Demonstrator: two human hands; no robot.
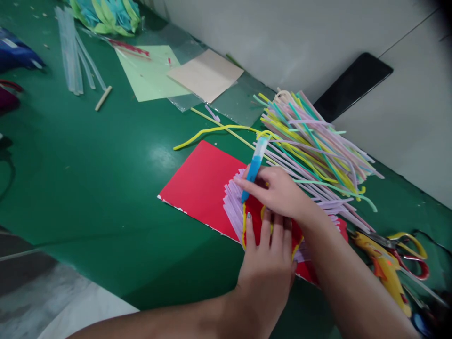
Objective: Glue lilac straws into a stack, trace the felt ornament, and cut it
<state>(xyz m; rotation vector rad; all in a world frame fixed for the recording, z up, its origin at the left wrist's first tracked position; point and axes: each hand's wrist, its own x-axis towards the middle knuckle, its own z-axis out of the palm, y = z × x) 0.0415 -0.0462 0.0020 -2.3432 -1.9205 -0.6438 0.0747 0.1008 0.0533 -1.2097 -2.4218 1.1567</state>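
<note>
A slim blue and whitish pen-like tool (254, 170) is held in the fingers of my right hand (280, 190), tilted with its lower end on the work. I cannot make out its exact kind. My left hand (266, 263) lies flat with fingers apart, pressing on a red shape edged in yellow pipe cleaner (244, 226). Around that shape, short lilac pipe-cleaner pieces (232, 200) fan out over a red card (201, 183). Both hands hide much of the shape, and the tool's tip is hard to see.
A pile of coloured pipe cleaners (310, 141) lies beyond my right hand. A yellow glue gun (383, 268) and scissors (411, 249) sit at right. Farther back are a black phone (353, 87), paper sheets (206, 75) and clear glue sticks (70, 52) on the green table (116, 188).
</note>
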